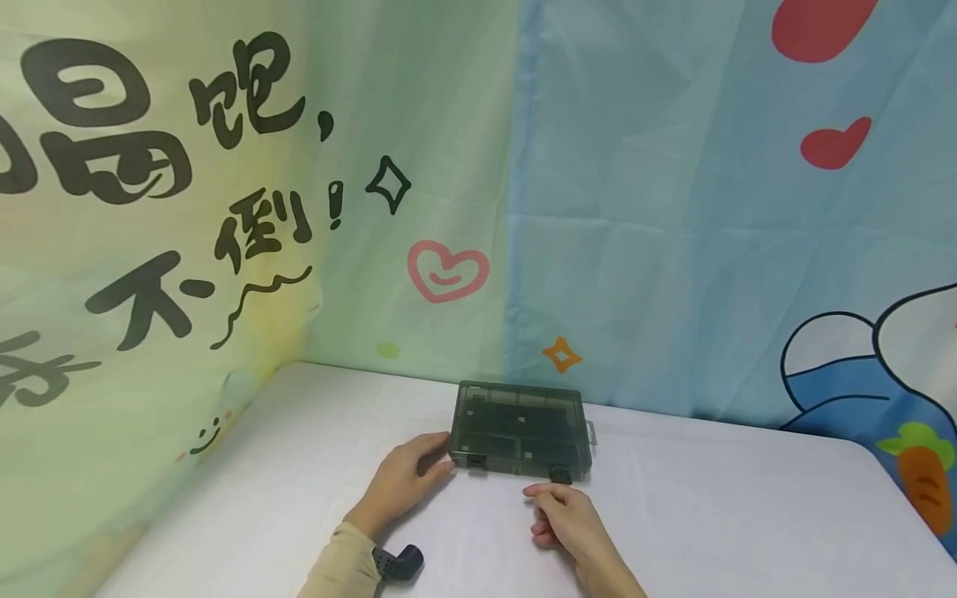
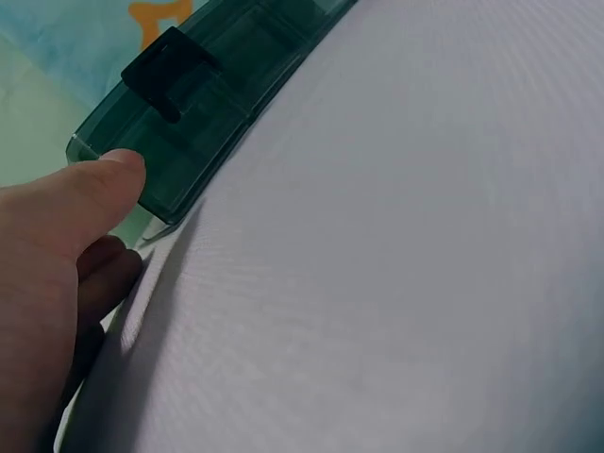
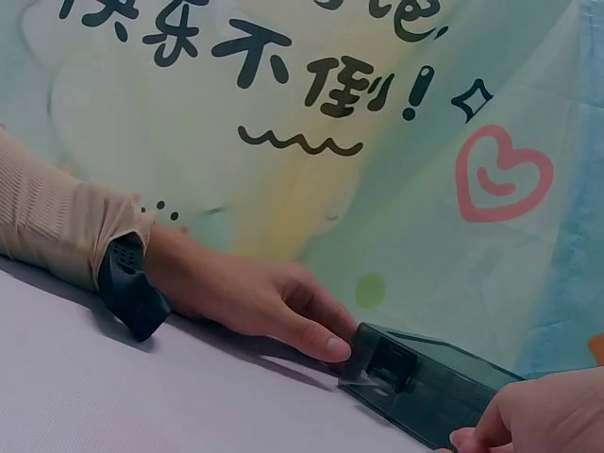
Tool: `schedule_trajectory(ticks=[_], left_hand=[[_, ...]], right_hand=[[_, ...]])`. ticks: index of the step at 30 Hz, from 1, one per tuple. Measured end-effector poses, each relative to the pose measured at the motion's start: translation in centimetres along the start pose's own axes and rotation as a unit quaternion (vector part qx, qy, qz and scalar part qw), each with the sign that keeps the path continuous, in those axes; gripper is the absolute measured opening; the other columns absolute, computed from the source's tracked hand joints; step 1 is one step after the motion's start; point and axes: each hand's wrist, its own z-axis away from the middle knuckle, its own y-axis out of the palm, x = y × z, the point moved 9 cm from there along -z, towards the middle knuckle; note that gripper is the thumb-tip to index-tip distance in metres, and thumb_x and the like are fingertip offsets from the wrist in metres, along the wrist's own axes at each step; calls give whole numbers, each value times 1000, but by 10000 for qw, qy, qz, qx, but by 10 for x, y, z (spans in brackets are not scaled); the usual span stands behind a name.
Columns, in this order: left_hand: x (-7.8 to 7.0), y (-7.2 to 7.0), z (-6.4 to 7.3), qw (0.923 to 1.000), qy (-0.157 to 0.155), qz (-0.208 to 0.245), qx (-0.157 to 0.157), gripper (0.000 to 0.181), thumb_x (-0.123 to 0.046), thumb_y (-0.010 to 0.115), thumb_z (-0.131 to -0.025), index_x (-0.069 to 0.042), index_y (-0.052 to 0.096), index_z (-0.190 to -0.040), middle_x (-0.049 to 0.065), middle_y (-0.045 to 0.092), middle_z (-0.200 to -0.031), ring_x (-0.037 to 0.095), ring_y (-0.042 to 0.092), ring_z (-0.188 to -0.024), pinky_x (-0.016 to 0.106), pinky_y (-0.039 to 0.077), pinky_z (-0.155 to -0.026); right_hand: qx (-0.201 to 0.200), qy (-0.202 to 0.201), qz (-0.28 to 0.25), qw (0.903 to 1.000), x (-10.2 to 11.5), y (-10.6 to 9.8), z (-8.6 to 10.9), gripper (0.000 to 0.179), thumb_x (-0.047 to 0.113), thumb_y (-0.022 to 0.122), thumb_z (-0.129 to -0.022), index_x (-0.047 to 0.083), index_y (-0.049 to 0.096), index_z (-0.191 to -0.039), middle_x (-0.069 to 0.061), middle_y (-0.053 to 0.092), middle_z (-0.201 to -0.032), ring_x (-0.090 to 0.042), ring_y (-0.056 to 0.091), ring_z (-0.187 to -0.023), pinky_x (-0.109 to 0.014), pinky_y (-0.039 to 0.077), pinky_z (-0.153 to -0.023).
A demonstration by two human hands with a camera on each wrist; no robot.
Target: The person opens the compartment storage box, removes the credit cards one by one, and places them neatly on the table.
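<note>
Dark case (image 1: 493, 421), left hand (image 1: 404, 482) gripping, right hand (image 1: 571, 522) curled

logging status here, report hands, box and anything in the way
Left hand at left end of dark box. Right hand by its right latch. Lid down. No obstruction seen.

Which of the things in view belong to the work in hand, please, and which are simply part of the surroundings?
Part of the work:
dark see-through case
left hand, at its left front corner
right hand, near the right front latch

Just around it:
white tabletop
printed backdrop
dark wrist device
</note>
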Motion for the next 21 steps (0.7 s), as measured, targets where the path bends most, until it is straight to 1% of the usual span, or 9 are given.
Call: schedule_trajectory(ticks=[4,8,11,14,16,18,21], left_hand=[[-2,-1,-2,9999,69,158,-5,59,-40,65,-87,-8,52,-134,7,57,-135,27,52,-127,43,39,-110],[0,0,-6,9997,72,233,14,70,-42,68,-84,-6,46,-139,12,51,-140,31,47,-131,45,36,-112],[3,3,-12,9997,105,211,108,78,-46,68,-82,-6,40,-144,13,46,-145,31,43,-134,45,34,-113],[4,7,-19,9992,146,307,226,84,-46,70,-81,-5,36,-146,15,43,-147,32,40,-136,46,32,-114],[5,8,-21,9987,161,383,295,86,-45,71,-80,-4,35,-146,16,42,-148,33,39,-137,47,31,-115],[5,10,-23,9982,149,436,376,87,-44,72,-79,-3,34,-146,16,41,-148,33,38,-137,47,30,-115],[5,11,-24,9978,181,446,462,88,-46,71,-80,-2,34,-146,15,40,-149,33,37,-138,47,30,-115]], right_hand=[[140,-52,-39,9999,1,2,1,28,13,50,-93,-3,64,-111,-1,58,-72,-8,59,-58,-21,53,-52],[338,-97,-71,9994,2,5,1,29,16,52,-94,-3,63,-114,-3,66,-83,-8,63,-62,-22,55,-54],[449,-137,-97,9988,4,5,2,31,17,52,-95,-3,62,-117,-2,69,-88,-8,65,-66,-23,56,-56],[565,-175,-100,9982,6,7,3,33,17,51,-95,-5,60,-119,-2,70,-90,-8,67,-69,-24,57,-58],[619,-189,7,9979,9,6,4,34,17,51,-96,-5,59,-120,-2,71,-92,-9,67,-71,-25,58,-60],[598,-219,196,9978,14,3,5,35,17,51,-96,-4,59,-122,-4,71,-94,-10,67,-72,-27,58,-61],[309,-283,519,9978,24,-11,6,33,19,52,-96,-1,61,-121,-6,71,-97,-12,67,-74,-29,58,-63]])
